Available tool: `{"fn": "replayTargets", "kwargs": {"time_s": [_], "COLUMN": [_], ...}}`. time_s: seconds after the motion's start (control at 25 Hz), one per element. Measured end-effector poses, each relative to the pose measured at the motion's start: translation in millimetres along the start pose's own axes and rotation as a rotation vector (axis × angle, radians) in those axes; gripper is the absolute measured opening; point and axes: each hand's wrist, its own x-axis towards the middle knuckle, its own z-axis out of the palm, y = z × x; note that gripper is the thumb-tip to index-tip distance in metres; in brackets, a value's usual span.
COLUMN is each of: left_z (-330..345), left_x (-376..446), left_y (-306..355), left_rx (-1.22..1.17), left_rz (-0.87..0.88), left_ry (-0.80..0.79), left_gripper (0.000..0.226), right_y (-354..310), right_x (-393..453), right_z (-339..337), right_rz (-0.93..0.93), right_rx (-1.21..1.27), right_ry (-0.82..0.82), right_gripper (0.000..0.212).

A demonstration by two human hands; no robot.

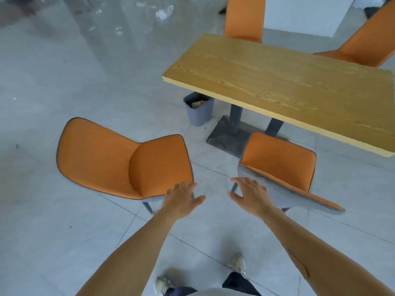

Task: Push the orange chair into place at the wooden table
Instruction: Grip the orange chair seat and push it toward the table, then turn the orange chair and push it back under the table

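Two orange chairs stand on the floor in front of me. The left orange chair (119,161) is turned away from the wooden table (277,82), well out to its left. The right orange chair (282,165) faces the table's near edge, its seat just short of the tabletop. My left hand (181,197) is open, fingers spread, at the near corner of the left chair's seat. My right hand (252,193) is open beside the right chair's backrest edge. Whether either hand touches its chair I cannot tell.
A grey waste bin (199,111) with rubbish stands under the table's left end, beside the dark pedestal base (226,135). Two more orange chairs (244,18) (367,48) stand at the table's far side. My feet (238,263) are on the grey tiled floor.
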Motion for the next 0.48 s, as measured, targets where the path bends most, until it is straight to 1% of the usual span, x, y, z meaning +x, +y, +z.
{"fn": "replayTargets", "kwargs": {"time_s": [0.08,0.24,0.36,0.48], "left_z": [-16.6,-44.6,-59.8,-73.2], "left_x": [-44.0,-134.5,-194.0,-234.6], "left_y": [-73.8,-209.2,-288.7,-348.4], "left_rx": [-0.036,-0.138,-0.155,-0.193], "left_rz": [-0.103,-0.310,-0.431,-0.498], "left_ry": [0.046,0.150,0.221,0.286], "left_gripper": [0.068,0.067,0.071,0.070], "right_y": [-73.6,-223.2,-322.6,-402.2], "right_x": [16.3,37.2,43.7,49.0], "right_z": [15.3,48.8,69.4,90.7], "right_rz": [-0.130,-0.345,-0.475,-0.581], "right_rx": [-0.007,-0.006,-0.056,-0.118], "right_ry": [-0.104,-0.182,-0.210,-0.214], "right_gripper": [0.052,0.051,0.049,0.044]}}
